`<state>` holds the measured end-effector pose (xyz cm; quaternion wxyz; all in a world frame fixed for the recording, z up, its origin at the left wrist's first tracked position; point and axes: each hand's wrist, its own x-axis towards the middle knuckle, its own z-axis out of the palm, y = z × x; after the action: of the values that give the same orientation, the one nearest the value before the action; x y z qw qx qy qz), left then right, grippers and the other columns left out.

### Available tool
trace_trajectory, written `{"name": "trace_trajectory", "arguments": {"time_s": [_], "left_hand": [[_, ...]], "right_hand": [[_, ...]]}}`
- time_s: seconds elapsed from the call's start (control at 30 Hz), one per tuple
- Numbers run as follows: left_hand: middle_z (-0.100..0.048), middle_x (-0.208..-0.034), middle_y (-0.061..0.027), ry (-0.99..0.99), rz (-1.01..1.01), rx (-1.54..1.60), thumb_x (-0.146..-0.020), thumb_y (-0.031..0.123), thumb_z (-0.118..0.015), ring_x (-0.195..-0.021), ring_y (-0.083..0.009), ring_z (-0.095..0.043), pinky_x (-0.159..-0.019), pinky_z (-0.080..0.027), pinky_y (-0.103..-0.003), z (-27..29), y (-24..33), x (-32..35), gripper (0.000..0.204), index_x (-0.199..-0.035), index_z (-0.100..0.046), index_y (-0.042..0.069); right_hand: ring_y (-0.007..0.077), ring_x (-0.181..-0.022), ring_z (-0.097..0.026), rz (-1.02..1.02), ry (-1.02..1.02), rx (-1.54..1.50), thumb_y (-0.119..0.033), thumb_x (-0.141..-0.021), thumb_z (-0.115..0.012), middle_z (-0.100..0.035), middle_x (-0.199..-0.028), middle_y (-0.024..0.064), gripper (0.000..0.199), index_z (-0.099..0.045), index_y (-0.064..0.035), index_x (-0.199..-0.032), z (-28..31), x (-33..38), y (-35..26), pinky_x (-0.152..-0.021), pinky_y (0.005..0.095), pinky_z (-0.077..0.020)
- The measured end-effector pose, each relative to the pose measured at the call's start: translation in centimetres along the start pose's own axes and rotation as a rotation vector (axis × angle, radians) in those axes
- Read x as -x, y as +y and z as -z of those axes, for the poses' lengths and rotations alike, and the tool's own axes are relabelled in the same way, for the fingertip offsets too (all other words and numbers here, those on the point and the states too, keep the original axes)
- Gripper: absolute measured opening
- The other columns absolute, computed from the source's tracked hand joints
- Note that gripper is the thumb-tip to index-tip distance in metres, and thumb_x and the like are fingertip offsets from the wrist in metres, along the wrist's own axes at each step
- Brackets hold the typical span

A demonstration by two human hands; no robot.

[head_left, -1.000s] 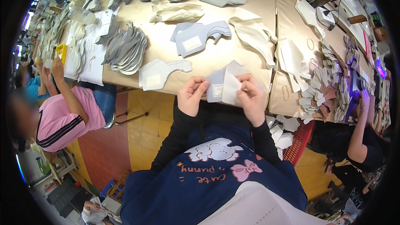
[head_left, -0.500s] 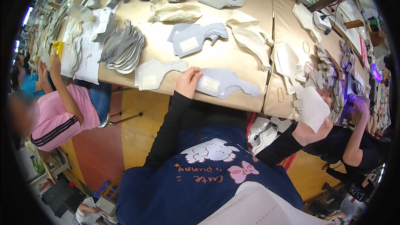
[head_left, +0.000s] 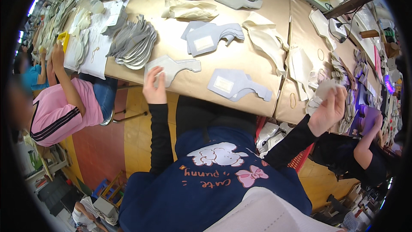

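Note:
My left hand (head_left: 153,87) reaches to the table's near edge and pinches the near end of a grey cut piece (head_left: 177,66) with a pale patch on it. A second grey piece with a white label (head_left: 234,85) lies flat to its right, with no hand on it. My right hand (head_left: 328,109) is stretched far to the right, fingers extended over a heap of white cut pieces (head_left: 318,91) at the table's right end. Nothing shows pinched in that hand.
The tan table (head_left: 240,58) carries a fanned stack of grey pieces (head_left: 133,45), another labelled grey pile (head_left: 210,38), cream pieces (head_left: 266,43) and rubber bands. A person in a pink top (head_left: 60,111) sits at the left. Another person (head_left: 365,159) sits at the right.
Both hands held a labelled grey piece in front of me, then it was laid on the table. My right hand swung right with a white piece; my left hand moved left onto another grey piece.

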<state>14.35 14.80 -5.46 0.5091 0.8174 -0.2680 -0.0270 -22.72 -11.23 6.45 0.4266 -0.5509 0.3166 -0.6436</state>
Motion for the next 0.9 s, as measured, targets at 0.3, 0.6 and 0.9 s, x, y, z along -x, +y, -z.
{"name": "trace_trajectory", "arguments": {"time_s": [0.3,0.6,0.9], "left_hand": [[-0.051,-0.137,-0.0159,-0.013,-0.021,-0.464,-0.085,0.029,-0.072,-0.127,-0.0373,-0.041,-0.108,-0.032,-0.047,2.3,-5.0,0.4,0.050,-0.128,-0.059,0.006],[-0.054,-0.125,-0.0140,0.111,0.158,-0.363,-0.077,0.019,-0.078,-0.118,-0.0332,-0.046,-0.101,-0.038,-0.042,1.2,-2.6,1.0,0.043,-0.116,-0.065,0.008],[-0.055,-0.083,-0.0021,-0.076,0.356,-0.161,-0.071,0.017,-0.084,-0.070,-0.0130,-0.051,-0.068,-0.047,-0.028,2.7,-1.9,-0.3,0.051,-0.116,-0.064,0.003]], "right_hand": [[0.0157,-0.095,-0.062,-0.144,-0.614,0.334,0.003,-0.084,-0.067,-0.058,-0.107,0.0076,0.019,-0.073,0.0004,-0.102,-9.2,-3.5,10.2,-0.081,0.0258,-0.0537],[0.0328,-0.125,-0.050,0.248,-0.608,0.775,-0.007,-0.087,-0.066,-0.053,-0.133,0.0156,0.023,-0.070,-0.0051,-0.109,-10.5,-1.9,9.4,-0.104,0.0408,-0.0405],[0.0293,-0.115,-0.058,0.137,-0.797,0.571,-0.002,-0.086,-0.067,-0.058,-0.126,0.0136,0.020,-0.070,-0.0044,-0.105,-12.8,4.8,3.0,-0.096,0.0381,-0.0469]]}}
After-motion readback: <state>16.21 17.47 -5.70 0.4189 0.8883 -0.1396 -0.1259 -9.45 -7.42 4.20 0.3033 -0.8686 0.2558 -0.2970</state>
